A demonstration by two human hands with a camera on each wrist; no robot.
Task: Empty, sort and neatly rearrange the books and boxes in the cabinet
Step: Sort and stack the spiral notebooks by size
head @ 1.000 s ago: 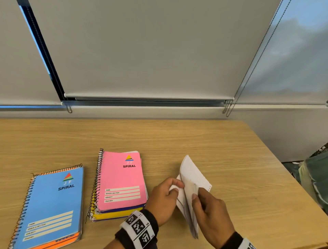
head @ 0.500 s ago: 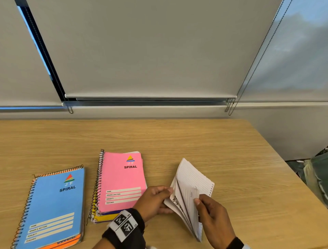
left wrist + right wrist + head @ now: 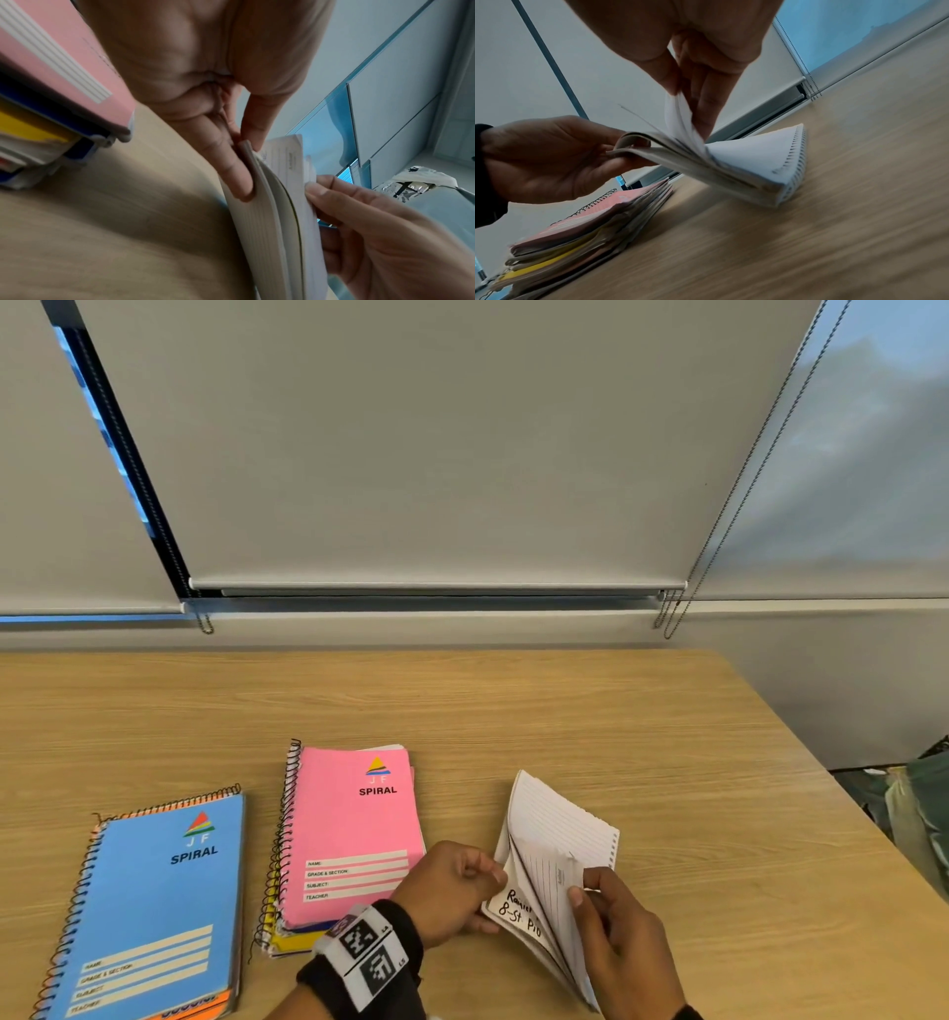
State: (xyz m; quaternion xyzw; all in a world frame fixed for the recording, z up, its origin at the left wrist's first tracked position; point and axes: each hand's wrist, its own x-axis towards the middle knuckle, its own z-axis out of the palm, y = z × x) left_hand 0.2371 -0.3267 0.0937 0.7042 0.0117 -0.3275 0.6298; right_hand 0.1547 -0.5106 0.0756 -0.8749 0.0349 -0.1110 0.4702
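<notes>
A white coverless notebook [image 3: 557,845] stands on its punched edge on the wooden table [image 3: 513,711], pages fanned open. My left hand [image 3: 452,891] pinches its left-hand pages, where black handwriting shows. My right hand [image 3: 616,932] pinches a few lined pages on the other side. In the left wrist view, the left fingers [image 3: 231,168] press the notebook [image 3: 270,223] from the side. From the right wrist, the right fingers [image 3: 700,105] hold lifted pages of the notebook [image 3: 744,162]. A pink spiral notebook [image 3: 354,829] tops a stack to the left.
A blue spiral notebook [image 3: 154,911] lies over an orange one at the table's near left. Closed roller blinds [image 3: 436,454] with bead chains hang behind the table. A green bag [image 3: 919,809] sits off the table's right edge.
The notebook has fanned wider and the left pages have folded down, showing handwriting. My left hand has shifted lower along the left pages.
</notes>
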